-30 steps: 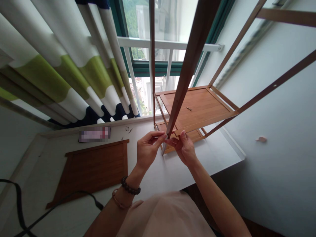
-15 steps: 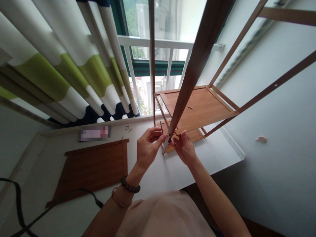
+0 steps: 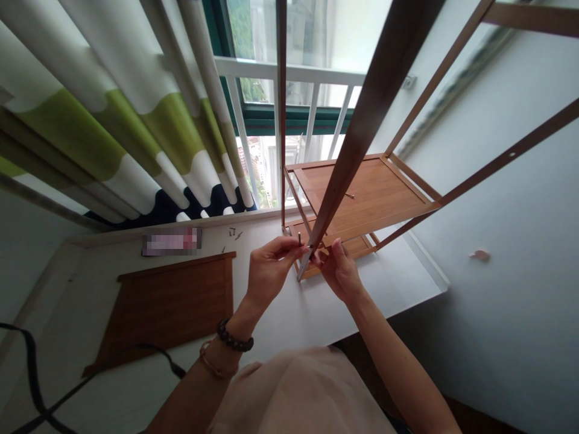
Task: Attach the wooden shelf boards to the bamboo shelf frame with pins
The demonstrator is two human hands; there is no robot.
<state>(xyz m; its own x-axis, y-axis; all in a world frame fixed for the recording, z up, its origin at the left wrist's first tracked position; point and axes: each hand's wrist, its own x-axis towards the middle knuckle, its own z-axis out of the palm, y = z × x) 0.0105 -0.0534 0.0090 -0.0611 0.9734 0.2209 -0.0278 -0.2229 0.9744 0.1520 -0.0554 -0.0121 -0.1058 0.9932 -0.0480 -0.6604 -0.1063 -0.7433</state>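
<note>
The wooden shelf rack (image 3: 362,102) stands on the white ledge, its near post slanting up past my hands. My left hand (image 3: 266,271) is closed in a pinch on a thin metal hex key (image 3: 299,239), beside the outer face of that post near its lower end. My right hand (image 3: 338,274) is closed around the near corner of the wooden shelf board (image 3: 380,187), thumb on its front edge and fingers partly hidden behind the post. A loose screw (image 3: 350,196) lies on this board.
A separate wooden panel (image 3: 172,307) lies flat on the white ledge (image 3: 280,325) at left. Behind it are several small screws (image 3: 233,231) and a blurred flat packet (image 3: 172,241). A black cable (image 3: 34,367) crosses the lower left. Curtains (image 3: 149,120) and a window railing (image 3: 253,71) stand behind.
The hex key has turned in my left hand, and its visible end now looks shorter and more upright. My right hand stays at the shelf corner. The view has shifted slightly.
</note>
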